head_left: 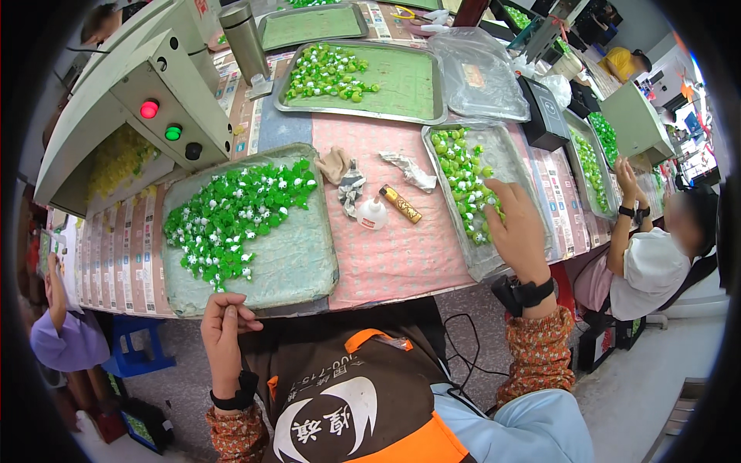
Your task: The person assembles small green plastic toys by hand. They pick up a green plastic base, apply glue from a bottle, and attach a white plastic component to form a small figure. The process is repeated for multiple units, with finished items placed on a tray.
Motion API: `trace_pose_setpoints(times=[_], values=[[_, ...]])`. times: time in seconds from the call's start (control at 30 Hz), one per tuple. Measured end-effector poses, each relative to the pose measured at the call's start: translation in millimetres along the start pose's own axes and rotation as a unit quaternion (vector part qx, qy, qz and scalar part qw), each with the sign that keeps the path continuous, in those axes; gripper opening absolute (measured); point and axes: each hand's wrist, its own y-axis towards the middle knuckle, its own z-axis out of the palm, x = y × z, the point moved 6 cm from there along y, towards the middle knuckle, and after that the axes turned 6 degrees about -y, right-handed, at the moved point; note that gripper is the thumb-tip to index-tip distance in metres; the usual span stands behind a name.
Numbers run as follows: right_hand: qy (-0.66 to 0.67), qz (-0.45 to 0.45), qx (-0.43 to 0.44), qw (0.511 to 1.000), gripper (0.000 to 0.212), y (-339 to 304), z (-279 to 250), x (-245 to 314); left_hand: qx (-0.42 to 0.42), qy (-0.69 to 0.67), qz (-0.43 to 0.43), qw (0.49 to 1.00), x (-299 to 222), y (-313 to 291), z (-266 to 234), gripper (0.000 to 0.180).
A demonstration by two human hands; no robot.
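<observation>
Dozens of yellow-green pieces (pixel 451 150) lie in the right tray (pixel 486 265), likely light, firm and best pinched at their rounded sides, the right hand (pixel 521 233) with its grip apart over them, the left hand's (pixel 222 336) together.

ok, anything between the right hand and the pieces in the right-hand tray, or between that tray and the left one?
Nothing visible between the right hand and the pieces. Between right-hand tray and left tray: a small white bottle, gold-patterned tube and crumpled scraps on the pink cover.
</observation>
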Motion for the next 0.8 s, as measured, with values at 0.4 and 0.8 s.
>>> trace_pose_setpoints(times=[0.4, 0.8], values=[[0.04, -0.078, 0.137, 0.987, 0.042, 37.9, 37.9, -18.9, -0.005, 0.0, 0.007, 1.0, 7.1, 3.4, -3.7, 0.018], [0.025, -0.113, 0.063, 0.991, 0.016, 40.7, 23.5, -2.5, -0.022, 0.042, -0.008, 0.999, -10.7, 1.9, 1.1, 0.016]])
